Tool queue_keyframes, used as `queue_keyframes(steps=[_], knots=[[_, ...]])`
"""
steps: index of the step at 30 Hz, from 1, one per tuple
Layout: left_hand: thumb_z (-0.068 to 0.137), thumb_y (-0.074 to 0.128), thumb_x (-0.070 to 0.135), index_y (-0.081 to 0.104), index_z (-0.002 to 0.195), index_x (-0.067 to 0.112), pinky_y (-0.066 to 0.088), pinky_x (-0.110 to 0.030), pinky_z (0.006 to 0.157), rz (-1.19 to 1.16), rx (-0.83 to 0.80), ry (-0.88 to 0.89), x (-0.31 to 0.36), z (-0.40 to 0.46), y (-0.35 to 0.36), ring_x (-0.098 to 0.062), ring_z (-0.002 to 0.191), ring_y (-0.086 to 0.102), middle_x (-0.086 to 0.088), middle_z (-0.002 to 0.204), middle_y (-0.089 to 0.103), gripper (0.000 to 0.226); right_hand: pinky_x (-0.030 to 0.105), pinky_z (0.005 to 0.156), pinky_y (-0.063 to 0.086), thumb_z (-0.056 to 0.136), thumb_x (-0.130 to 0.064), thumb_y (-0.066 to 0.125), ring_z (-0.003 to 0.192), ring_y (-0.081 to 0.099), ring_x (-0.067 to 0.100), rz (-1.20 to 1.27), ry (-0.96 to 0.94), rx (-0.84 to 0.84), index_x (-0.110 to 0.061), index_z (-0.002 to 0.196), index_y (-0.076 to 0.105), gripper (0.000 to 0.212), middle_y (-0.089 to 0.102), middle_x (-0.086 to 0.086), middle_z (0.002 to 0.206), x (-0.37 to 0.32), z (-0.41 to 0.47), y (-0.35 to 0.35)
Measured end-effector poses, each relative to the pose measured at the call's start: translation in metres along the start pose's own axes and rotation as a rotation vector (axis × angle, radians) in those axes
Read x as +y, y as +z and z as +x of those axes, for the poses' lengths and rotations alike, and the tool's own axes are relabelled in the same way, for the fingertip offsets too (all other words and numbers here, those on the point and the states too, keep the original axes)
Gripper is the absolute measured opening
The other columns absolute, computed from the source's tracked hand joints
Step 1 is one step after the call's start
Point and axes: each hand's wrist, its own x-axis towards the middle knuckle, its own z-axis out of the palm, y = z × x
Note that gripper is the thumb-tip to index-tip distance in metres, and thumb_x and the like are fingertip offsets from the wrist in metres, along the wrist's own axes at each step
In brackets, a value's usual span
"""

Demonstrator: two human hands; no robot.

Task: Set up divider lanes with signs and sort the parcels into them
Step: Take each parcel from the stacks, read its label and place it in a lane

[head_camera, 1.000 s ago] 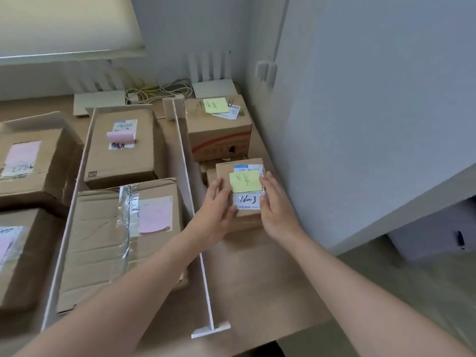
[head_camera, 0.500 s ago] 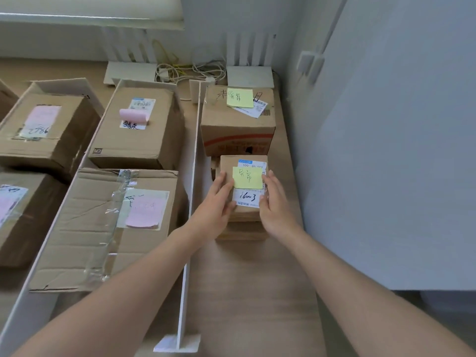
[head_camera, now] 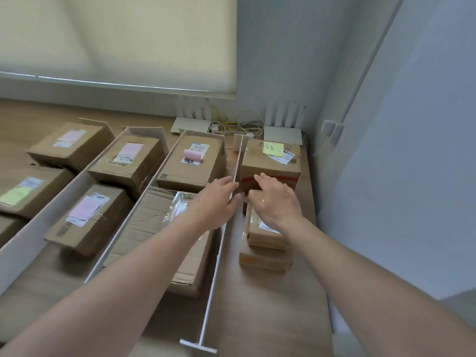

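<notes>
Small parcel [head_camera: 268,229] top label mostly hidden under right hand [head_camera: 277,202], left hand [head_camera: 219,202] motion-blurred at the fingertips, far-left boxes [head_camera: 10,228] cut by frame edge, label handwriting illegible.

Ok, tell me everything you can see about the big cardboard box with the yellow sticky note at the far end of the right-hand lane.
The large brown cardboard box with the yellow sticky note sits upright on the wooden table at the far end of the rightmost lane, close beside the white divider board. Its top carries dark handwriting, the yellow note and a white shipping label set askew. A red-orange band crosses its front face. The right hand hovers in front of it, fingers straight; whether they touch cannot be told.
</notes>
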Motion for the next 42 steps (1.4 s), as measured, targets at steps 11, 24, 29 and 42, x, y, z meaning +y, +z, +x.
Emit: queue_keyframes(steps=[11,24,29,42], knots=[[0.106,0.034,0.053,0.054,0.144,0.024,0.04,-0.044,0.111,0.209,0.225,-0.202,-0.059,-0.15,-0.164,-0.029,0.138,0.047,-0.003,0.151,0.047,0.051,0.048,0.115,0.038,0.1,-0.063,0.031,0.148,0.037,0.029,-0.13,-0.379,0.093,-0.029,0.157,0.036,0.066,0.029,0.0,0.167,-0.204,-0.016,-0.052],[0.107,0.03,0.057,0.04,0.155,0.025,0.034,-0.045,0.116,0.314,0.39,-0.445,-0.223,-0.404,-0.326,-0.026,0.149,0.034,0.0,0.165,0.031,0.059,0.044,0.119,0.031,0.102,-0.06,0.032,0.15,0.032,0.03,0.027,-0.568,0.113,-0.025,0.159,0.032,0.067,0.019,0.0,0.17,-0.528,-0.116,-0.023],[0.106,0.03,0.057,0.04,0.156,0.024,0.037,-0.048,0.115,0.297,0.468,-0.499,-0.29,-0.475,-0.373,-0.027,0.148,0.036,-0.003,0.163,0.035,0.061,0.045,0.118,0.033,0.102,-0.062,0.032,0.148,0.036,0.03,0.002,-0.639,0.091,-0.024,0.157,0.036,0.067,0.022,0.0,0.169,-0.628,-0.137,0.007],[0.101,0.028,0.064,0.047,0.148,0.028,0.045,-0.052,0.107,0.228,0.542,-0.672,-0.55,-0.526,-0.464,-0.03,0.135,0.048,-0.001,0.149,0.048,0.062,0.045,0.115,0.038,0.1,-0.063,0.034,0.145,0.041,0.031,0.019,-0.772,0.027,-0.019,0.15,0.046,0.067,0.034,0.005,0.164,-0.874,-0.046,0.144]])
